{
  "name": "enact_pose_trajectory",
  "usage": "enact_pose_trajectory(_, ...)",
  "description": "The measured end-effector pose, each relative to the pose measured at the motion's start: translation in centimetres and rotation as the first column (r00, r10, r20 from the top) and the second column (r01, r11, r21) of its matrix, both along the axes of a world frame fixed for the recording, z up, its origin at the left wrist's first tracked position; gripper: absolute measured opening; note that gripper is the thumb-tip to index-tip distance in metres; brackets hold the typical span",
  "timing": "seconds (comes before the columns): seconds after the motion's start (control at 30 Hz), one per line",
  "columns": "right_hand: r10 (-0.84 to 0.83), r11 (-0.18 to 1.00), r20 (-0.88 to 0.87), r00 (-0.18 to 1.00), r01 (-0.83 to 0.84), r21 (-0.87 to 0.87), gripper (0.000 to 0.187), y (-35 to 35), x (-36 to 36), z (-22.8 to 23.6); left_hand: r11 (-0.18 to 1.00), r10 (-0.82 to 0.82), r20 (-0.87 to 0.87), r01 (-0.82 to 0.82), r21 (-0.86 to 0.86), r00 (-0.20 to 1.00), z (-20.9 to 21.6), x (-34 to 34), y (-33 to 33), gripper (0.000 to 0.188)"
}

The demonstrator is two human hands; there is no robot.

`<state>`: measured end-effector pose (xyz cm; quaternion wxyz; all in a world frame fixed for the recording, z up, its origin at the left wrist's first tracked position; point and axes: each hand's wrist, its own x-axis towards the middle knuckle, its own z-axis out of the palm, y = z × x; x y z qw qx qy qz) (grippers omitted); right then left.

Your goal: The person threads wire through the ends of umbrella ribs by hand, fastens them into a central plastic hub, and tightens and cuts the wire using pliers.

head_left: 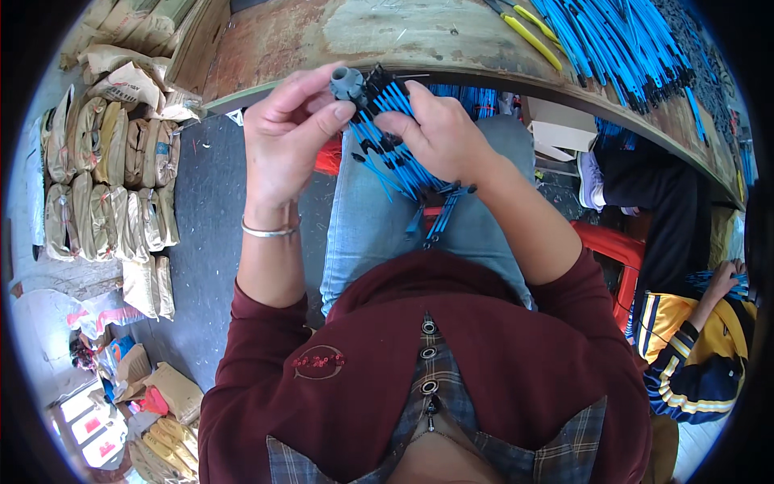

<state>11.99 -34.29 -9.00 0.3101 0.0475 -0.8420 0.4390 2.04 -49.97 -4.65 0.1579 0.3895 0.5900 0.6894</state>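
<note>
Just off the near edge of the wooden table, my left hand [284,133] pinches a grey, notched round plastic hub [347,84] between thumb and fingers. Close beside it, my right hand [445,135] is closed round a bundle of thin blue rods with black end fittings [409,171]. The upper ends of the bundle meet the hub's side; whether any rod is fixed into it I cannot tell. Below my right hand the rods fan out and hang over my lap.
Yellow-handled pliers [532,40] and a large heap of blue rods [617,48] lie on the wooden table [387,34]. Stacked brown paper packages [109,153] stand at left. An opened carton [560,127] is under the table. At right, near a red stool [613,246], another person's hand [724,278] holds blue rods.
</note>
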Motion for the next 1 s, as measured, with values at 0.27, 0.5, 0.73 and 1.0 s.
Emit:
enact_pose_trajectory(0.27,0.123,0.99,0.065,0.99,-0.118,-0.071,0.032,-0.2,-0.5,-0.1,0.999,-0.044,0.07,0.044,-0.004,0.997,0.3,-0.3,-0.8,0.035)
enact_pose_trajectory(0.5,0.434,0.896,0.23,0.871,-0.388,-0.217,0.036,1.3,-0.4,0.4,0.977,-0.212,-0.053,0.213,0.0,0.976,-0.1,-1.2,-1.0,0.037)
enact_pose_trajectory(0.73,0.348,0.932,0.286,0.893,-0.297,-0.208,0.03,0.9,0.1,0.7,0.978,-0.203,0.13,0.208,-0.019,0.97,-0.4,-1.3,-0.3,0.037)
enact_pose_trajectory(1.0,0.203,0.972,0.091,0.975,-0.212,0.099,0.037,1.7,-0.2,-0.6,0.976,-0.198,0.014,0.198,-0.088,0.98,0.2,-0.7,0.3,0.038)
